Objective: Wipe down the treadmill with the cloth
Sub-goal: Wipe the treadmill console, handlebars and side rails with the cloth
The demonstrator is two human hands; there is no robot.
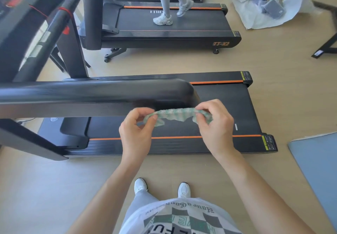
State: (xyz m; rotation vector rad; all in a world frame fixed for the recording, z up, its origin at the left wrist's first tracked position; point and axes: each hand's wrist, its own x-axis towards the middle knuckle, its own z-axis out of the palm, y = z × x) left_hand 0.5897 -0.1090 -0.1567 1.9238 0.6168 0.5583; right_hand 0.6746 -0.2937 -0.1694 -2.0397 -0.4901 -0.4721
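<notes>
A black treadmill point(228, 106) with orange side stripes lies across the floor in front of me, its thick black handrail point(94, 91) running from the left to mid-frame. A small green-and-white cloth point(175, 114) is stretched between my hands just below the handrail's rounded end, above the belt. My left hand point(135, 133) pinches the cloth's left end. My right hand point(215, 124) pinches its right end. The cloth hangs in the air, apart from the treadmill surfaces.
A second treadmill point(173, 35) stands beyond, with another person's legs point(169, 4) walking on it. White wrapping with dark packages point(269, 5) lies at the far right, a black frame foot point(326, 47) beside it. A blue mat point(317, 170) lies right. My shoes point(162, 188) stand on wood floor.
</notes>
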